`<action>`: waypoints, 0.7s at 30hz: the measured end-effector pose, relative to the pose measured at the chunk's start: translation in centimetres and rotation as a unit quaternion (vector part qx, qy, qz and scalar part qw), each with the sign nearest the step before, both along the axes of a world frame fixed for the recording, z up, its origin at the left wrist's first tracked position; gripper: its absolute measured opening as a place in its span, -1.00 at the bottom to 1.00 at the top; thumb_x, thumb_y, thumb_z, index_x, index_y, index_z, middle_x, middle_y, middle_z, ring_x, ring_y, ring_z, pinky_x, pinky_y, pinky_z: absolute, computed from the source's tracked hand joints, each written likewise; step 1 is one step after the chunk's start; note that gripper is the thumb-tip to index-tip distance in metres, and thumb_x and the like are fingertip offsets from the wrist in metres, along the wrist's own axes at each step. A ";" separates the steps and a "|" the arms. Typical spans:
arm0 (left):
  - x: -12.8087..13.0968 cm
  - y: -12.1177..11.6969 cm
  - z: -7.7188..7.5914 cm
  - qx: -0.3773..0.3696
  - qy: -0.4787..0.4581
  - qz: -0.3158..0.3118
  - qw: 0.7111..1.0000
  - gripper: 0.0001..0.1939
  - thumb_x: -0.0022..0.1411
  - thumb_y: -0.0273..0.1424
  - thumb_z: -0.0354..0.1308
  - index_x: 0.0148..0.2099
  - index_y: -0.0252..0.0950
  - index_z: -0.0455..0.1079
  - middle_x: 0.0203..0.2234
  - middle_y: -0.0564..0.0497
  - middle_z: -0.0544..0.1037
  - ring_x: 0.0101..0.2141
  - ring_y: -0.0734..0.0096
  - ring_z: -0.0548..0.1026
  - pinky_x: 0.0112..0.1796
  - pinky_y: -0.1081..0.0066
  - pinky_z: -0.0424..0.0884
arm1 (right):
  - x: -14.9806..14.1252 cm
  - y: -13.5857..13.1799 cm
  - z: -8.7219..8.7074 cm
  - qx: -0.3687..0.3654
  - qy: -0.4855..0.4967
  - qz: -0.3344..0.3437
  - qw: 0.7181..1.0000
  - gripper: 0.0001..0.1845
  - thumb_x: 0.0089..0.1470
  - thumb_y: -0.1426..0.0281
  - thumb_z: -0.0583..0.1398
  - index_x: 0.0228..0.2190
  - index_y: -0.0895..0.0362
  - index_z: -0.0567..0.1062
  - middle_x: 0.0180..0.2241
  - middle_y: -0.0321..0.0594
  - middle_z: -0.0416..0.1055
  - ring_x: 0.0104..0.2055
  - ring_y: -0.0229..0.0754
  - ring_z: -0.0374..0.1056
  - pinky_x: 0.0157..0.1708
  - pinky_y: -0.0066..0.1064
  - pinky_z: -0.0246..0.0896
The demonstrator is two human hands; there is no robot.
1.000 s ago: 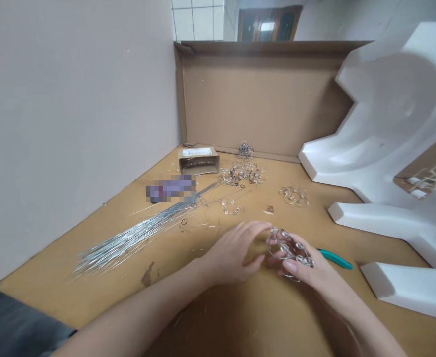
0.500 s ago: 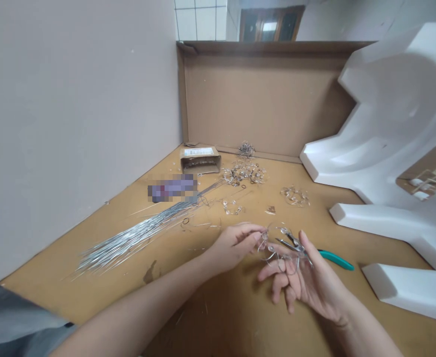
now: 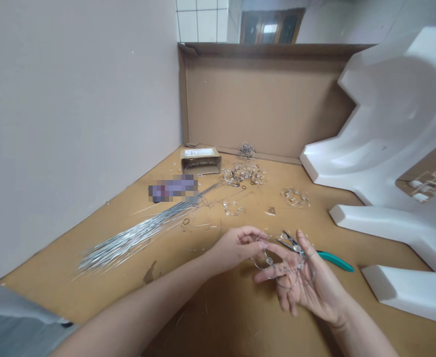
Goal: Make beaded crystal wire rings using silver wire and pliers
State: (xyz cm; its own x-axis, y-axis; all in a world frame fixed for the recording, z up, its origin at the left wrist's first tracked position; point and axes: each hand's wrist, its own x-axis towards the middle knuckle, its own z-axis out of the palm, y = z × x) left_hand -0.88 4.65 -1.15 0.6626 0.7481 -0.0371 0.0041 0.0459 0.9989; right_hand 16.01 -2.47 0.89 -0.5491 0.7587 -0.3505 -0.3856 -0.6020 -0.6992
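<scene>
My left hand (image 3: 236, 250) pinches one end of a ring of silver wire strung with clear beads (image 3: 269, 261), its thumb and forefinger pressed together. The wire's loops spread across to my right hand (image 3: 312, 285), which is turned palm up with its fingers loosely curled below them. Pliers with a green handle (image 3: 336, 260) lie in the crook of the right thumb, open jaws pointing left. Part of the pliers is hidden by that thumb. Beyond the hands, a small beaded wire piece (image 3: 232, 208) and a larger beaded ring (image 3: 295, 197) lie on the table (image 3: 203, 312).
A bundle of straight silver wires (image 3: 128, 240) lies at left, below a blurred purple object (image 3: 173, 188). Farther back are a small open cardboard box (image 3: 201, 161) and a beaded wire heap (image 3: 243, 173). White foam pieces (image 3: 381, 218) border the right side; a cardboard panel (image 3: 258, 99) stands behind.
The beaded wire has shifted and turned slightly in my hands, its loops now lying lower across the right palm. The left fingers have opened slightly behind the pinch. The plier jaws have tilted a little.
</scene>
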 end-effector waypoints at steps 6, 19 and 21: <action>0.1 0.1 -0.3 -0.003 -0.003 0.002 1.000 -0.70 0.04 -0.21 0.12 -0.28 -0.36 0.33 -0.53 0.05 0.42 -0.52 0.57 0.36 -0.45 0.52 0.27 | -0.2 0.0 -0.3 -0.001 -0.005 0.013 1.000 -0.23 -0.02 -0.13 -0.30 0.01 0.13 0.13 -0.32 0.04 0.47 -0.55 -0.07 0.44 -0.67 -0.42 0.21; -0.2 0.4 -0.5 -0.001 0.031 -0.012 0.999 -0.62 0.03 -0.09 0.08 -0.40 -0.37 0.33 -0.58 0.08 0.40 -0.62 0.61 0.31 -0.54 0.54 0.23 | -1.0 0.0 -0.2 0.157 -0.301 -0.213 0.916 -0.56 -0.15 0.08 0.20 -0.32 0.17 0.43 -0.36 -0.14 0.43 -0.46 -0.25 0.34 -0.49 -0.44 0.21; -0.2 0.4 -0.6 -0.015 0.022 -0.029 0.999 -0.62 0.02 -0.09 0.09 -0.40 -0.37 0.34 -0.59 0.08 0.40 -0.61 0.60 0.32 -0.53 0.54 0.23 | -1.0 0.1 -0.6 0.166 -0.320 -0.224 0.905 -0.62 -0.22 0.13 0.26 -0.42 0.18 0.44 -0.48 -0.23 0.40 -0.53 -0.29 0.30 -0.54 -0.47 0.18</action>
